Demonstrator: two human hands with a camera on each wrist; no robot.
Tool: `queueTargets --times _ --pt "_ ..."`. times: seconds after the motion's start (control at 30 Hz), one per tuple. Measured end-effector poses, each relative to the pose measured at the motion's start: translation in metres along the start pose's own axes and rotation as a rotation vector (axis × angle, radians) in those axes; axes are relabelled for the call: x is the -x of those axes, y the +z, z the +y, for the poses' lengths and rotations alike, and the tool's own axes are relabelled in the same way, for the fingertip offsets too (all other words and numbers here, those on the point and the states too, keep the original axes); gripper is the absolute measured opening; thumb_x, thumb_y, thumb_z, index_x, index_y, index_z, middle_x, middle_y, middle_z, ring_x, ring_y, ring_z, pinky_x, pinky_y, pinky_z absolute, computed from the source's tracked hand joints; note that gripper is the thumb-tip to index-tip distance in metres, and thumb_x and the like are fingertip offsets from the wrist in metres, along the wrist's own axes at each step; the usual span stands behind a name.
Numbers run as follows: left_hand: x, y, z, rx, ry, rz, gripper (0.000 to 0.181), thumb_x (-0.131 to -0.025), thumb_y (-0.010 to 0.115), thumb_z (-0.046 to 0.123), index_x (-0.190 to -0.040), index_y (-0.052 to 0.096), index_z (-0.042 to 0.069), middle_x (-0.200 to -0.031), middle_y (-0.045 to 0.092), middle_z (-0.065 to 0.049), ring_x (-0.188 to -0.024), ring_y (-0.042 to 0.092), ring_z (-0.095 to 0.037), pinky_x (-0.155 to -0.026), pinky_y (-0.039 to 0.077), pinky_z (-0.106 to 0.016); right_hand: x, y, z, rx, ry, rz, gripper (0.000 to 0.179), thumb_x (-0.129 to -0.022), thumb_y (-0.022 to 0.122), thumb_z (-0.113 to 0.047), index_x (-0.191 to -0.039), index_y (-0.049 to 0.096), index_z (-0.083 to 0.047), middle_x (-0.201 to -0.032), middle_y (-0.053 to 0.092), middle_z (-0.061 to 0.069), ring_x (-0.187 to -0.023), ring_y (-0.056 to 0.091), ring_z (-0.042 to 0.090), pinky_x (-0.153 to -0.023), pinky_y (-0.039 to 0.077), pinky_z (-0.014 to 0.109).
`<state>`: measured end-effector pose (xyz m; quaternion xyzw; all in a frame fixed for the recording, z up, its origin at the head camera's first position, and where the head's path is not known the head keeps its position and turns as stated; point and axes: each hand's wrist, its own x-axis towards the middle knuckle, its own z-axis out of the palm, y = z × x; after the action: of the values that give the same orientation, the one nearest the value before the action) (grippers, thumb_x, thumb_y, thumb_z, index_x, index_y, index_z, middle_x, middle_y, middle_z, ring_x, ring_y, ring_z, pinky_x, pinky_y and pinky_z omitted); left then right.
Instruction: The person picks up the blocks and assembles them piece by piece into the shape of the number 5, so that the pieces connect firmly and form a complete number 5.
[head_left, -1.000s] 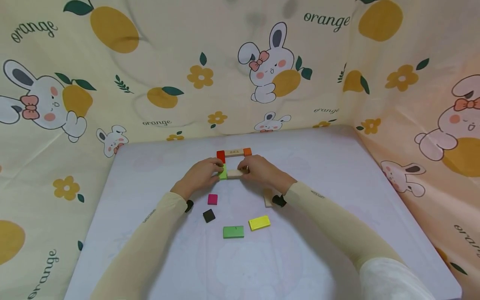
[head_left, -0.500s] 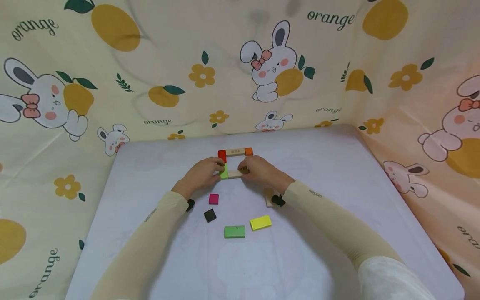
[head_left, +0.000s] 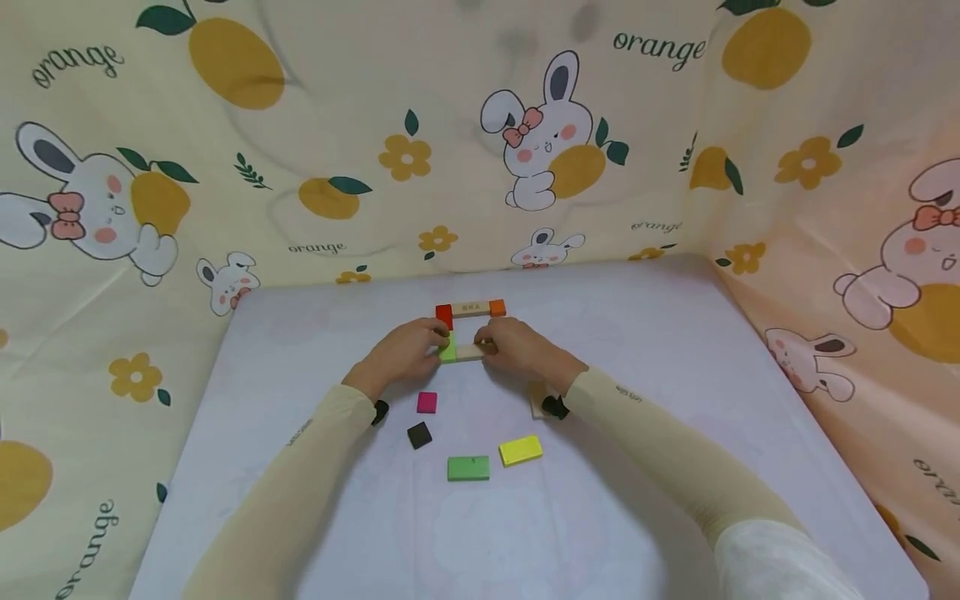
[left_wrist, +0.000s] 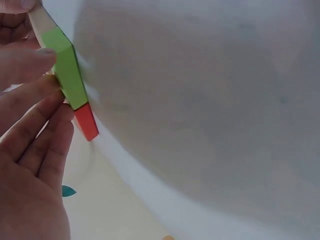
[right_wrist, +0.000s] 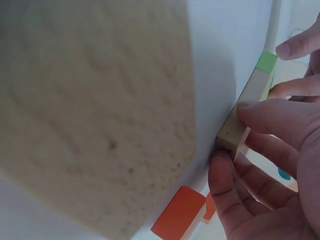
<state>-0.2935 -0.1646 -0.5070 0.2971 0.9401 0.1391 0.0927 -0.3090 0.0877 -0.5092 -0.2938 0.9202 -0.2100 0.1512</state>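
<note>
At the far middle of the pale table (head_left: 622, 308), the left hand (head_left: 401, 350) seems to hold the light-green block (head_left: 448, 353) between thumb and fingers, while the right hand (head_left: 525, 348) pinches the plain wooden block (head_left: 469, 352) near its right end. That wooden block lies flat, its left end touching the light-green block's near end; the light-green block's far end meets the red block (head_left: 444, 314), from which the lettered wooden block (head_left: 471, 308) and orange block (head_left: 498, 307) run rightward. The step in hand looks like squaring up this corner. The next move probably calls for bracing the light-green block, nudging the plain wooden block flush, then loosening both hands without dragging either piece. Nearer the person, the magenta block (head_left: 427, 402) and black block (head_left: 420, 435) lie loose.
</note>
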Motion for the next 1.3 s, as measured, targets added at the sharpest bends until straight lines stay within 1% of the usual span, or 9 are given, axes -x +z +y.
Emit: queueTargets --times 0.1,0.23,0.37,0.5,0.67,0.83,1.03,1.1,1.3 --pt "-0.002 -0.002 0.003 0.015 -0.004 -0.007 0.033 -0.099 0.069 0.009 -0.129 0.079 0.002 -0.143 0.064 -0.008 -0.134 0.058 -0.028 -0.117 0.046 -0.044 0.002 0.000 -0.001 0.023 0.004 0.003 0.032 -0.101 0.077 -0.012 -0.133 0.075 -0.008 -0.098 0.061 0.002 -0.091 0.054 0.021 -0.082 0.048 0.034" --pt "-0.004 -0.006 0.007 0.029 -0.022 -0.008 0.032 -0.099 0.066 0.011 -0.127 0.079 0.002 -0.142 0.065 -0.009 -0.134 0.058 -0.029 -0.117 0.046 -0.045 0.004 -0.001 -0.001 0.011 0.001 0.010 0.032 -0.101 0.074 -0.010 -0.133 0.075 -0.008 -0.100 0.062 0.002 -0.092 0.054 0.022 -0.084 0.048 0.034" --pt "-0.004 -0.011 0.006 0.064 -0.040 0.043 0.036 -0.101 0.066 0.015 -0.134 0.076 0.003 -0.144 0.064 -0.008 -0.136 0.057 -0.029 -0.118 0.044 -0.046 0.003 -0.003 -0.001 0.004 -0.001 0.014 0.033 -0.101 0.072 -0.008 -0.134 0.074 -0.009 -0.101 0.062 0.002 -0.093 0.054 0.022 -0.085 0.048 0.035" --pt "0.001 -0.013 0.006 0.098 -0.015 0.069 0.039 -0.101 0.066 0.015 -0.138 0.074 0.005 -0.145 0.063 -0.008 -0.137 0.055 -0.028 -0.120 0.043 -0.046 -0.001 -0.004 0.000 0.004 0.002 0.024 0.032 -0.102 0.073 -0.008 -0.134 0.074 -0.010 -0.102 0.061 0.001 -0.094 0.054 0.021 -0.085 0.049 0.035" --pt "0.015 -0.001 0.015 0.081 0.053 0.018 0.041 -0.100 0.065 0.013 -0.140 0.074 0.008 -0.147 0.060 -0.010 -0.138 0.054 -0.029 -0.119 0.044 -0.046 -0.002 -0.004 0.000 -0.003 -0.009 0.019 0.032 -0.101 0.074 -0.007 -0.133 0.074 -0.007 -0.106 0.063 0.002 -0.096 0.055 0.022 -0.088 0.051 0.035" --pt "0.024 0.015 0.026 0.049 0.138 0.037 0.047 -0.098 0.065 0.013 -0.145 0.069 0.006 -0.152 0.056 -0.014 -0.143 0.049 -0.030 -0.119 0.044 -0.045 0.002 0.001 -0.001 0.015 -0.008 0.018 0.035 -0.099 0.077 -0.007 -0.134 0.074 -0.005 -0.108 0.063 0.003 -0.095 0.054 0.022 -0.087 0.050 0.035" --pt "0.027 0.028 0.033 0.016 0.138 -0.010 0.060 -0.098 0.064 0.019 -0.156 0.058 0.005 -0.156 0.052 -0.012 -0.147 0.044 -0.026 -0.120 0.043 -0.040 0.008 0.007 0.001 0.011 0.001 0.008 0.037 -0.099 0.078 -0.010 -0.136 0.074 -0.006 -0.109 0.062 0.003 -0.096 0.054 0.021 -0.089 0.051 0.035" --pt "0.026 0.030 0.035 -0.004 0.144 -0.007 0.065 -0.097 0.064 0.021 -0.160 0.053 0.006 -0.157 0.051 -0.011 -0.147 0.044 -0.026 -0.119 0.043 -0.041 0.009 0.008 0.003 0.025 -0.001 0.007 0.037 -0.100 0.077 -0.011 -0.136 0.073 -0.007 -0.110 0.062 0.002 -0.097 0.054 0.020 -0.090 0.051 0.035" --pt "0.025 0.028 0.038 -0.102 0.150 -0.004 0.068 -0.100 0.066 0.031 -0.163 0.050 0.010 -0.157 0.049 -0.011 -0.146 0.042 -0.028 -0.120 0.042 -0.041 0.008 0.007 0.002 0.039 -0.035 0.032 0.036 -0.101 0.077 -0.011 -0.136 0.074 -0.007 -0.116 0.061 0.004 -0.098 0.055 0.020 -0.091 0.053 0.035"
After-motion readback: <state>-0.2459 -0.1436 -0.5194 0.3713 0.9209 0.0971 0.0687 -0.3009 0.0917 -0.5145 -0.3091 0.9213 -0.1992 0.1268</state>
